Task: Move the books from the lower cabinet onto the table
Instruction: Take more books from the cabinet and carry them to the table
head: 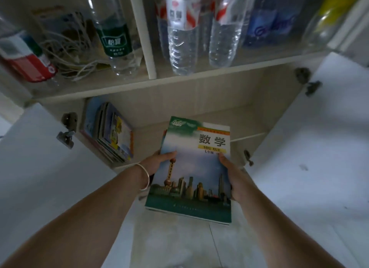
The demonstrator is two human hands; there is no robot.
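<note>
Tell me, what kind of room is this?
Probably a home or office storage corner. A cabinet with open white doors holds water bottles above, leaning books below, and both hands hold a maths textbook.

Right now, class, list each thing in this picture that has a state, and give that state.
Math book: held flat, outside the cabinet.
Left hand: grips the book's left edge.
Right hand: grips its right edge.
Book stack: leaning in the lower cabinet.
Cabinet doors: open.
Water bottles: upright on the upper shelf.
</note>
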